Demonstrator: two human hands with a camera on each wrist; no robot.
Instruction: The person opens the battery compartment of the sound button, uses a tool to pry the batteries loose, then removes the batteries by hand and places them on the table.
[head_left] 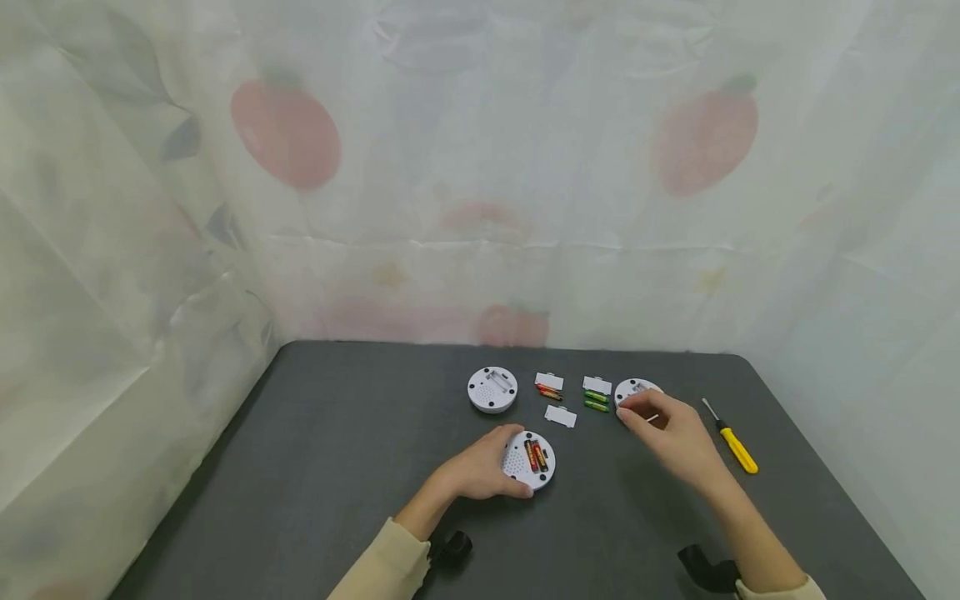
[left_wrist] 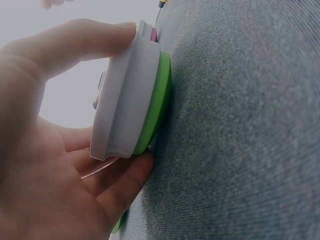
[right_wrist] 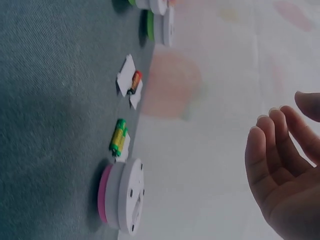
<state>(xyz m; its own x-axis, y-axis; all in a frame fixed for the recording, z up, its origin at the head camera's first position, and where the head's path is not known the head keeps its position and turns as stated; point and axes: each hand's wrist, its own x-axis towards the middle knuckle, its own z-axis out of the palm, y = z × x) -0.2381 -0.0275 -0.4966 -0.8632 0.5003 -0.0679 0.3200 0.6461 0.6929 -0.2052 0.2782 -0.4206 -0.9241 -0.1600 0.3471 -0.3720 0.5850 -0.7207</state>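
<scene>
My left hand [head_left: 487, 467] grips a round white battery device [head_left: 517, 461] by its edge, thumb on one side and fingers on the other. Two red-and-black batteries [head_left: 536, 456] lie side by side in its upturned face. A green underside [left_wrist: 161, 95] shows on it in the left wrist view. My right hand [head_left: 678, 433] hovers by a second round device [head_left: 628, 387], partly covering it in the head view. In the right wrist view this device has a pink base [right_wrist: 102, 194]. The right fingers are loosely bent, thumb apart from them, holding nothing.
A third round device [head_left: 492, 390] stands behind the left hand, its battery slot bare. Between the devices lie white battery covers [head_left: 560, 416], red-and-black batteries [head_left: 550, 392] and green batteries [head_left: 597, 401]. A yellow-handled screwdriver [head_left: 738, 450] lies at the right. Curtains [head_left: 480, 167] surround the dark table [head_left: 337, 458].
</scene>
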